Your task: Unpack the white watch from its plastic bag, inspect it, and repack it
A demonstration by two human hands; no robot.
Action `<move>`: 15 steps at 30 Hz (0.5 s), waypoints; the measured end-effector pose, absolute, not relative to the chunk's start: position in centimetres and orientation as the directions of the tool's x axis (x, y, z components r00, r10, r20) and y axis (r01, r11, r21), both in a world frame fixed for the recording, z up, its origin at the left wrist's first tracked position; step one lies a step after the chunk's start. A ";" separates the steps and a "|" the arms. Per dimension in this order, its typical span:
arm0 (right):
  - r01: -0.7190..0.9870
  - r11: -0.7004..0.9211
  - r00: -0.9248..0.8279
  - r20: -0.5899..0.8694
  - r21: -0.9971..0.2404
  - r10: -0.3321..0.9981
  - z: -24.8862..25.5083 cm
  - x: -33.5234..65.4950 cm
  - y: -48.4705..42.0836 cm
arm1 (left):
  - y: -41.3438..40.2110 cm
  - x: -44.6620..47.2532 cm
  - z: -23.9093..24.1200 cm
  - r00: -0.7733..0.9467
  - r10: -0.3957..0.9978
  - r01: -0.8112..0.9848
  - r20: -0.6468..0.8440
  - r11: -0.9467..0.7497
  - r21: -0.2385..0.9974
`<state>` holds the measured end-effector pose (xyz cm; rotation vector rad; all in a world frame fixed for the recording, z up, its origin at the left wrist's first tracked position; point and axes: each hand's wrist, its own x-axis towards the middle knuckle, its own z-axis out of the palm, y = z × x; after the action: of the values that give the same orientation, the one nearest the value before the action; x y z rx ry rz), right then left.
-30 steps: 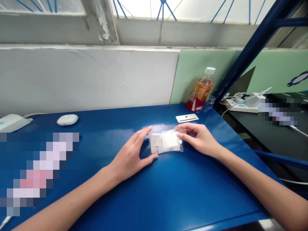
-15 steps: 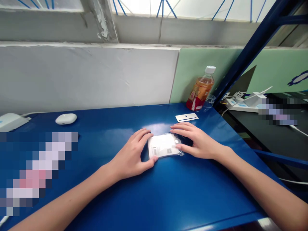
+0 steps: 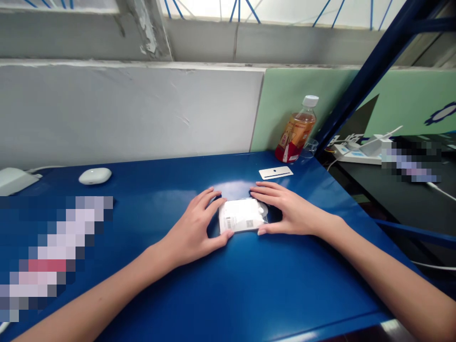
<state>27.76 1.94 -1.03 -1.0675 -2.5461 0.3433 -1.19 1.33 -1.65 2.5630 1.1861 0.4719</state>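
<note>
Here, two bare hands frame a small white packet in clear wrapping, which lies flat on a blue tabletop (image 3: 231, 289), nearer the far edge than the near one. The left hand (image 3: 192, 228) is spread, thumb apart from fingers, its tips touching the two left corners of the packet (image 3: 240, 214). The right hand (image 3: 295, 209) is also spread, fingers at the packet's far right corner and thumb at its near right corner. Printed marks show on the packet's face.

Just beyond the right hand lies a white card (image 3: 276, 173). Behind it, near the tabletop's far right corner, stands a red and orange bottle (image 3: 295, 135) with a white cap. Well to the left, near the far edge, sits a rounded white case (image 3: 95, 176). A long pixelated item (image 3: 64, 242), too blurred to identify, lies toward the left side.
</note>
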 end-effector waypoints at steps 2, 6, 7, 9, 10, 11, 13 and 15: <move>0.639 0.683 -0.648 0.230 -0.354 0.726 -1.1 27.7 1.9 | 1.3 -1.2 -1.7 0.609 0.772 0.678 0.184 -0.627 0.385; 0.653 0.676 -0.642 0.222 -0.341 0.733 -1.1 27.7 1.9 | 1.3 -1.2 -1.7 0.609 0.769 0.673 0.192 -0.630 0.388; 0.656 0.676 -0.643 0.219 -0.335 0.734 -1.1 27.7 1.9 | 1.3 -1.2 -1.8 0.609 0.769 0.672 0.194 -0.631 0.388; 0.657 0.680 -0.650 0.212 -0.325 0.730 -1.1 27.7 1.9 | 1.3 -1.2 -1.8 0.611 0.766 0.669 0.199 -0.635 0.386; 0.656 0.682 -0.653 0.211 -0.322 0.728 -1.1 27.7 1.9 | 1.3 -1.3 -1.8 0.612 0.765 0.669 0.199 -0.636 0.385; 0.654 0.684 -0.655 0.210 -0.322 0.726 -1.1 27.8 1.9 | 1.3 -1.3 -1.9 0.614 0.765 0.670 0.197 -0.636 0.383; 0.650 0.686 -0.657 0.213 -0.326 0.724 -1.1 27.8 1.8 | 1.3 -1.3 -1.9 0.618 0.764 0.673 0.188 -0.637 0.376; 0.649 0.687 -0.658 0.211 -0.327 0.723 -1.0 27.8 1.8 | 1.3 -1.3 -1.9 0.621 0.762 0.676 0.186 -0.640 0.366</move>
<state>27.79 1.84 -1.05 -1.0816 -2.5759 0.3199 -1.32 1.33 -1.89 2.5859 1.1716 0.4761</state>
